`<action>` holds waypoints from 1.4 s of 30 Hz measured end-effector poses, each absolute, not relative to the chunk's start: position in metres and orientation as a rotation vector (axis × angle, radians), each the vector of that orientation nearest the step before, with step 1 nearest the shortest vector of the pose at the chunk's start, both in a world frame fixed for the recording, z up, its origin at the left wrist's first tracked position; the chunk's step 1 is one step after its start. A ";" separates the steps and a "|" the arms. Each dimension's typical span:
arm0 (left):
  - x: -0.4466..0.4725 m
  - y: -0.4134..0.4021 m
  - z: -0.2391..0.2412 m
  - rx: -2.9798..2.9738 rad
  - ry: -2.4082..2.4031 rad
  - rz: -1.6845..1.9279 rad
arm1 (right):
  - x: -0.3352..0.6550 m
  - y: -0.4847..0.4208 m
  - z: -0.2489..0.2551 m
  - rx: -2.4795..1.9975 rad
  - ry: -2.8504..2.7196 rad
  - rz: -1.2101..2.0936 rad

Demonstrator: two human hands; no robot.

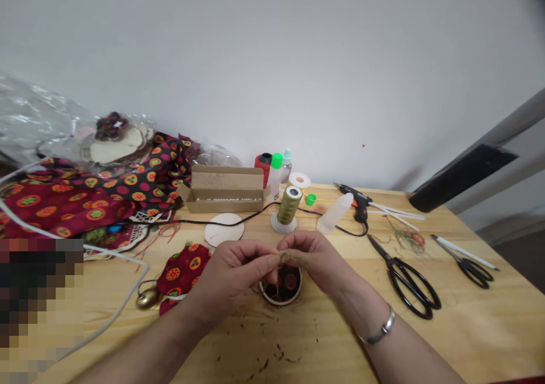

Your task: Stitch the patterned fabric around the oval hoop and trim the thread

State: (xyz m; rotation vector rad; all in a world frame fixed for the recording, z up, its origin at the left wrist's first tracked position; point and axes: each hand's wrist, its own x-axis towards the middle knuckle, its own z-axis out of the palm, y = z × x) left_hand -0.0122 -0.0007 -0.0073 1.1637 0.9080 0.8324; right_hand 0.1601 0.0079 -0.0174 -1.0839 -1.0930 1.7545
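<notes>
Thread [289, 256] pinched between two hands, just over a round patterned piece [290, 285].
The left hand [242, 271] comes in from the left of the round piece, thumb and forefinger pressed close on the olive strand; the right hand [314, 260] meets it from the right, fingers bunched around the same bit. A thin length hangs in front of the round piece; I can't tell whether it's fastened there. Beyond the piece stands a spool [288, 209]; red printed cloth [181, 268] lies left of it, black-handled scissors [392, 264] right, on the wooden surface [336, 347].
</notes>
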 end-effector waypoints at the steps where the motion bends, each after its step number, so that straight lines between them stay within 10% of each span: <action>1: -0.012 -0.001 -0.008 1.154 0.906 0.843 | 0.159 0.007 -0.018 -1.088 -1.083 1.762; 14: -0.008 -0.002 -0.001 1.347 0.990 0.697 | 0.163 0.009 -0.009 -1.089 -1.174 1.574; 25: -0.007 0.004 -0.001 1.286 1.216 0.825 | 0.160 -0.003 -0.001 -0.997 -1.822 0.457; 42: -0.012 0.006 -0.017 0.970 0.917 0.984 | 0.160 0.007 -0.015 -1.190 -1.223 1.632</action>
